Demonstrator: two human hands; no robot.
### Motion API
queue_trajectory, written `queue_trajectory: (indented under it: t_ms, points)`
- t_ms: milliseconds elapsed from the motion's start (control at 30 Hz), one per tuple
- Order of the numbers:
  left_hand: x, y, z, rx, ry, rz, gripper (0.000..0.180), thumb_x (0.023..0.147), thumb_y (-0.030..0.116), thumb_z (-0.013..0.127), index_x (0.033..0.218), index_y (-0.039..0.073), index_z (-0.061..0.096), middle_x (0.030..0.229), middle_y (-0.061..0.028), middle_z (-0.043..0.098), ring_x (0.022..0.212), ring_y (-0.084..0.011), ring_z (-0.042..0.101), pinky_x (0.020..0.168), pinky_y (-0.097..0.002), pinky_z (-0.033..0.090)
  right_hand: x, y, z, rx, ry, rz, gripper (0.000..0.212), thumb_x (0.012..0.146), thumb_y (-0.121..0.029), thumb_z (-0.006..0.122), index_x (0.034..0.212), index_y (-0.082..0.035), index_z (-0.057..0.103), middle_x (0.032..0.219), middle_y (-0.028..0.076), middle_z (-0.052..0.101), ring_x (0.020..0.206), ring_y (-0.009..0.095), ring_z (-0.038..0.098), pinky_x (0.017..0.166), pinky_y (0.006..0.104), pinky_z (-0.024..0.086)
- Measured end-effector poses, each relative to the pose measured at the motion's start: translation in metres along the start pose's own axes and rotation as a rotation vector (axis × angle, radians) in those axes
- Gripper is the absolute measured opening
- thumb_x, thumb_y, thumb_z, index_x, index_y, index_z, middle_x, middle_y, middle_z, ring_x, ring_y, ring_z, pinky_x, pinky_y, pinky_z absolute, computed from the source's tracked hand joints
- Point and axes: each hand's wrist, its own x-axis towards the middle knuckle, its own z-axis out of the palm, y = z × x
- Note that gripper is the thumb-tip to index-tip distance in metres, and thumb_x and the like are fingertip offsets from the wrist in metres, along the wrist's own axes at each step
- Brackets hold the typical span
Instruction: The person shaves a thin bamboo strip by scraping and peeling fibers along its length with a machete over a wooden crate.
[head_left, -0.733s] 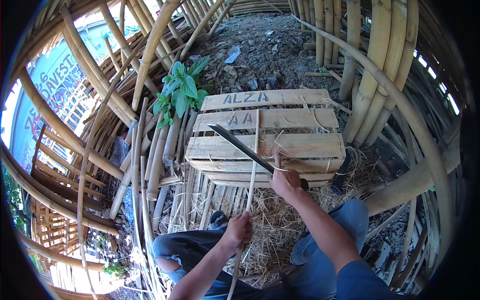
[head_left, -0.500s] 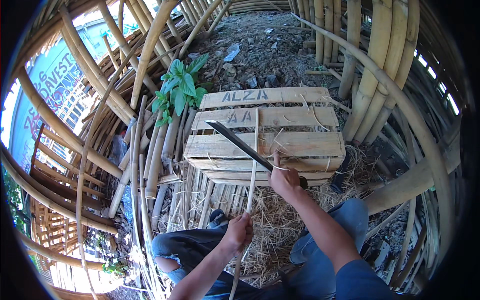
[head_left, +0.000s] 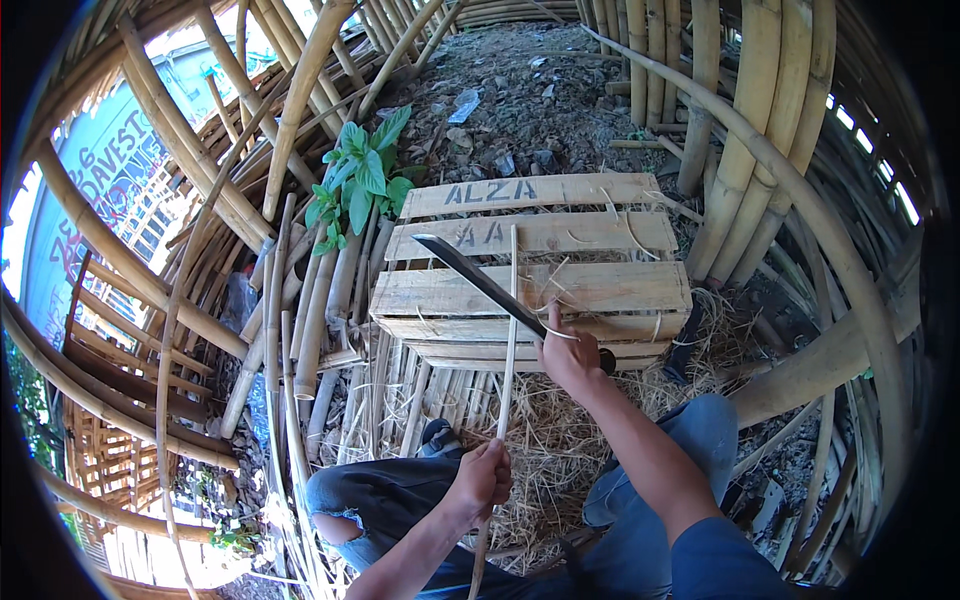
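Note:
My left hand [head_left: 484, 474] is closed round a long, thin bamboo strip [head_left: 510, 372], whose upper part lies over the wooden crate [head_left: 590, 284]. In my right hand [head_left: 570, 355] is a machete [head_left: 470, 272] with a dark blade pointing up and to the left. My right index finger stretches forward, while the other fingers wrap the handle, which is mostly hidden. The blade crosses the strip above the crate's near edge; whether it touches the strip I cannot tell. Thin curled shavings [head_left: 562, 282] lie on the slats.
Dry shavings [head_left: 545, 430] cover the ground between my knees. Bamboo poles [head_left: 325, 300] and a leafy green plant [head_left: 362, 178] are left of the crate. Thick upright bamboo posts [head_left: 770, 130] stand at the right, with a long bent pole [head_left: 800, 190] arching past them. Soil with litter [head_left: 500, 90] lies beyond.
My left hand has moved slightly up and to the right with the bamboo strip, whose upper end sits a little lower. The machete blade has shifted slightly; my right hand stays nearly in place.

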Motion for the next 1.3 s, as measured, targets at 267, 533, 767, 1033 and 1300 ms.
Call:
queue_trajectory:
  t_ms: [267, 533, 767, 1033, 1300]
  points:
    - [-0.013, -0.012, -0.004, -0.017, -0.016, -0.021, 0.033, 0.099, 0.033, 0.034, 0.074, 0.012, 0.040, 0.054, 0.0047, 0.027, 0.040, -0.0060, 0.023, 0.035, -0.0219, 0.018, 0.004, -0.002, 0.003, -0.005, 0.025, -0.013, 0.056, 0.082, -0.020, 0.059, 0.126, 0.004, 0.034, 0.062, 0.016, 0.062, 0.056, 0.033, 0.063, 0.055, 0.0428, 0.051]
    - [-0.022, -0.019, -0.006, -0.004, 0.005, -0.010, 0.033, 0.099, 0.033, 0.034, 0.074, 0.011, 0.041, 0.054, 0.0045, 0.027, 0.040, -0.0056, 0.022, 0.035, -0.0218, 0.017, 0.005, 0.007, 0.016, -0.017, 0.114, -0.069, 0.055, 0.082, -0.023, 0.060, 0.124, 0.005, 0.037, 0.061, 0.014, 0.062, 0.054, 0.031, 0.062, 0.051, 0.0423, 0.051]
    - [-0.033, -0.026, -0.008, -0.020, 0.031, -0.021, 0.032, 0.099, 0.032, 0.036, 0.076, 0.010, 0.042, 0.054, 0.0046, 0.027, 0.040, -0.0059, 0.023, 0.036, -0.0221, 0.017, 0.006, 0.004, 0.016, -0.011, 0.061, -0.023, 0.059, 0.081, -0.021, 0.061, 0.126, 0.006, 0.033, 0.061, 0.012, 0.062, 0.054, 0.031, 0.062, 0.051, 0.0413, 0.050]
    - [-0.066, -0.075, -0.037, -0.059, 0.028, -0.126, 0.032, 0.099, 0.032, 0.036, 0.078, 0.010, 0.044, 0.054, 0.0046, 0.030, 0.041, -0.0053, 0.024, 0.036, -0.0216, 0.020, 0.011, 0.000, 0.010, 0.094, 0.158, 0.009, 0.051, 0.082, -0.020, 0.059, 0.120, 0.002, 0.033, 0.061, 0.013, 0.062, 0.055, 0.032, 0.063, 0.052, 0.0418, 0.051]
    - [-0.085, -0.105, -0.067, 0.115, 0.191, 0.024, 0.028, 0.097, 0.032, 0.041, 0.080, 0.012, 0.048, 0.054, 0.0007, 0.039, 0.042, -0.0089, 0.035, 0.038, -0.0240, 0.025, 0.009, -0.006, -0.013, 0.178, 0.000, 0.069, 0.043, 0.083, -0.023, 0.058, 0.111, -0.003, 0.032, 0.073, 0.021, 0.064, 0.068, 0.037, 0.064, 0.064, 0.0463, 0.052]
